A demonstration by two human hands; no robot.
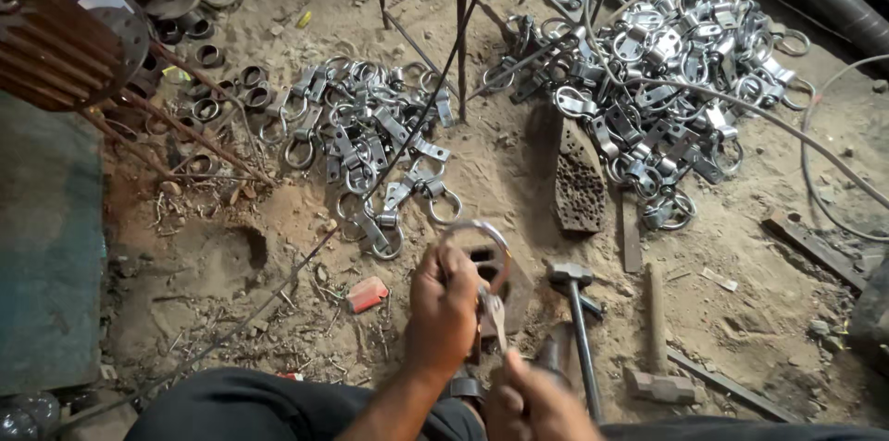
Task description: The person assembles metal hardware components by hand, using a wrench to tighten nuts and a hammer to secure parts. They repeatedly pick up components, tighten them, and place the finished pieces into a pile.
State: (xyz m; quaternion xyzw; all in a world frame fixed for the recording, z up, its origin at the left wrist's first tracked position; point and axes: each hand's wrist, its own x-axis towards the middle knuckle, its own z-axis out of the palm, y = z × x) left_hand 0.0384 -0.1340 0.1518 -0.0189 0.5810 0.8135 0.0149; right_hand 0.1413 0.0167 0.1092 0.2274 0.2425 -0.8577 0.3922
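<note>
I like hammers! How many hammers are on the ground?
2. One hammer stands by the right hand; a wooden-handled hammer lies further right on the dirt. More may hide under the ring piles.

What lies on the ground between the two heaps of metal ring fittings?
In the head view, between the left heap and right heap: sandy dirt, thin dark rods and a perforated rusty plate.

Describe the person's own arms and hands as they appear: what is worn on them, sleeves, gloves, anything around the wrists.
Both hands are bare: no gloves on the left hand or the right hand. The left forearm is uncovered as far as the bottom edge of the picture, with no sleeve in view. No watch, band or ring can be made out. The right arm is cut off by the frame, so any sleeve there cannot be told.
</note>
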